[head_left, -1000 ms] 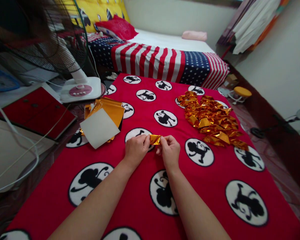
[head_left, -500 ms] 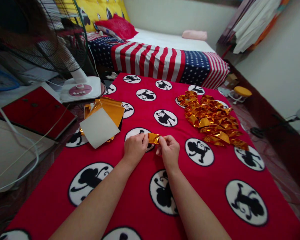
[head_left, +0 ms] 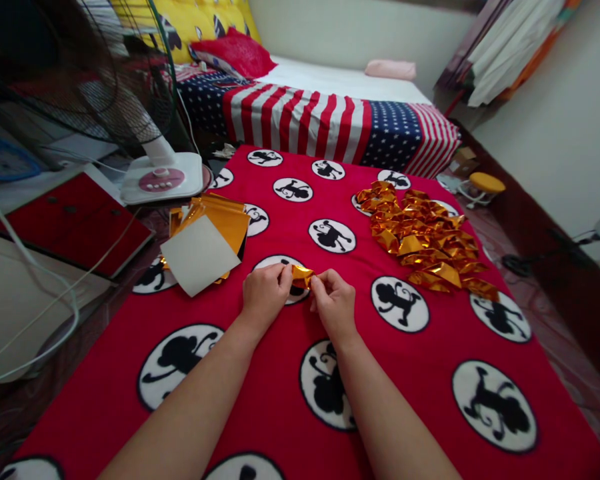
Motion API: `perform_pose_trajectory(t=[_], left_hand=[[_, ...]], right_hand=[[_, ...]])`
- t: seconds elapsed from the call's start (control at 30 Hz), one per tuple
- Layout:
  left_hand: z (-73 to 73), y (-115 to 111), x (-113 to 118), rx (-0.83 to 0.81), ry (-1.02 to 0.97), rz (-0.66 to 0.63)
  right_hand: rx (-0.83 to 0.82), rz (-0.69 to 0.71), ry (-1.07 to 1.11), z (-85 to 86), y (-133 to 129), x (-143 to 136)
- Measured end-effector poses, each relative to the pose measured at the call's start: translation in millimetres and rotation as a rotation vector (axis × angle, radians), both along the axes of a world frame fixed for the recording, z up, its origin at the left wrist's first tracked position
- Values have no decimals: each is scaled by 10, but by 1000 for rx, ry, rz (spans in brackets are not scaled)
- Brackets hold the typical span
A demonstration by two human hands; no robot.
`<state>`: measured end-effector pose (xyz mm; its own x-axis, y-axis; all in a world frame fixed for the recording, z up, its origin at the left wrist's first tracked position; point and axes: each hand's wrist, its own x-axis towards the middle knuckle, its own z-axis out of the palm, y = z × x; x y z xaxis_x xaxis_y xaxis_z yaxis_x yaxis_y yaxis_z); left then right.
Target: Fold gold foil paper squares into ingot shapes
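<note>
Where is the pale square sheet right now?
The pale square sheet lies in the left half of the head view, on the gold sheets, left of the left hand.

Both forearms (head_left: 207, 390) stretch forward, left fingers (head_left: 285, 277) and right fingers (head_left: 321, 289) pinched close together.

The left hand (head_left: 266, 291) and right hand (head_left: 337, 301) hide both ends of a foil piece (head_left: 301, 277). By the left edge of the surface (head_left: 270, 387), a pale sheet (head_left: 201, 257) partly covers gold sheets (head_left: 233, 223). The surface's near edge is cut off, as is a blurred fan head (head_left: 75, 73).
</note>
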<state>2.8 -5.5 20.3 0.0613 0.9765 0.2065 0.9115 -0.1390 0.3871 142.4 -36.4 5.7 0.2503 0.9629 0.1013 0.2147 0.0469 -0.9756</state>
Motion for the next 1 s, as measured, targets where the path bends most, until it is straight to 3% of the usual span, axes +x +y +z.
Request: perform_pose_trajectory(t=[0.17, 0.37, 0.8, 1.0], left_hand=[[-6, -19, 28, 16, 17, -56], [13, -1, 22, 29, 26, -5], [-42, 4, 20, 52, 50, -24], [0, 6, 10, 22, 28, 18]], right_hand=[[1, -73, 3, -16, 0, 10], [28, -13, -31, -53, 8, 18], [88, -114, -211, -46, -2, 19], [103, -84, -222, -10, -16, 39]])
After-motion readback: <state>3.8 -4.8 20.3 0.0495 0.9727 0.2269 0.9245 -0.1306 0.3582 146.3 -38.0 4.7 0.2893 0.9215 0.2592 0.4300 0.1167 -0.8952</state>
